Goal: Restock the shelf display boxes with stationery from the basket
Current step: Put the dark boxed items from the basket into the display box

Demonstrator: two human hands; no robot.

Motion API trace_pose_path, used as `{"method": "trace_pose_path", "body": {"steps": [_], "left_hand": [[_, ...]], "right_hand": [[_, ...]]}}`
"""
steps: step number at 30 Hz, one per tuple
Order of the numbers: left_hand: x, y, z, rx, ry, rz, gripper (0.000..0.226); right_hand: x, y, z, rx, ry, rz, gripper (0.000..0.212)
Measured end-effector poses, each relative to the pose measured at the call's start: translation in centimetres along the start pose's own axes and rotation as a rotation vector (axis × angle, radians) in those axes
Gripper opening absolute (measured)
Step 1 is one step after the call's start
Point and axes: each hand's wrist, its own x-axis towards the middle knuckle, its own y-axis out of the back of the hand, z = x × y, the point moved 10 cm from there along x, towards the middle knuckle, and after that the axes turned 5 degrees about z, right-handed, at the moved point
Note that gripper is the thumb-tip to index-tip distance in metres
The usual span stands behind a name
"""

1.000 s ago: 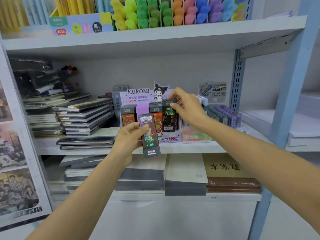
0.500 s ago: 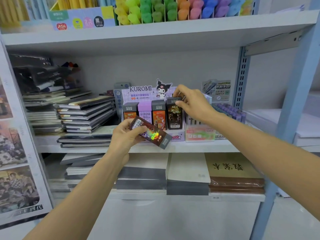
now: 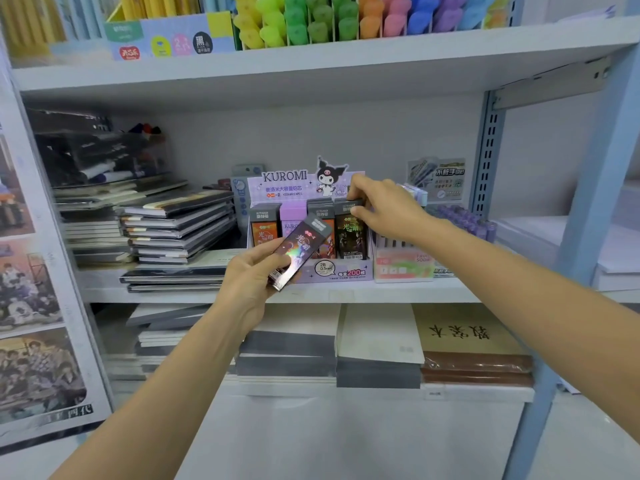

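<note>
A purple Kuromi display box (image 3: 341,273) stands on the middle shelf with several upright lead-refill packs in it. My right hand (image 3: 384,211) pinches the top of the rightmost dark pack (image 3: 350,237) in the box. My left hand (image 3: 251,282) holds a dark holographic pack (image 3: 301,249) tilted, its top pointing up and right, just in front of the box. The basket is out of view.
Stacked notebooks (image 3: 176,226) lie left of the box. A pink display box (image 3: 403,268) and purple pens (image 3: 464,220) stand to its right. Highlighters (image 3: 329,19) fill the top shelf. A blue shelf upright (image 3: 595,188) runs down the right.
My left hand has turned its pack from upright to tilted and raised it closer to the box. My right hand stays on the rightmost pack's top.
</note>
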Motion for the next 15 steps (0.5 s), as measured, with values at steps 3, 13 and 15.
{"method": "trace_pose_path", "body": {"steps": [3, 13, 15], "left_hand": [[0.0, -0.3, 0.0, 0.004, -0.010, -0.025, 0.021], [-0.6, -0.8, -0.5, 0.042, -0.008, -0.048, 0.037], [-0.9, -1.2, -0.4, 0.036, -0.007, -0.055, 0.036]], "right_hand": [[-0.3, 0.6, -1.1, -0.037, 0.059, 0.149, 0.014], [-0.5, 1.2, -0.8, -0.294, 0.069, 0.138, 0.022], [-0.8, 2.4, -1.4, -0.169, 0.070, 0.187, 0.027]]}}
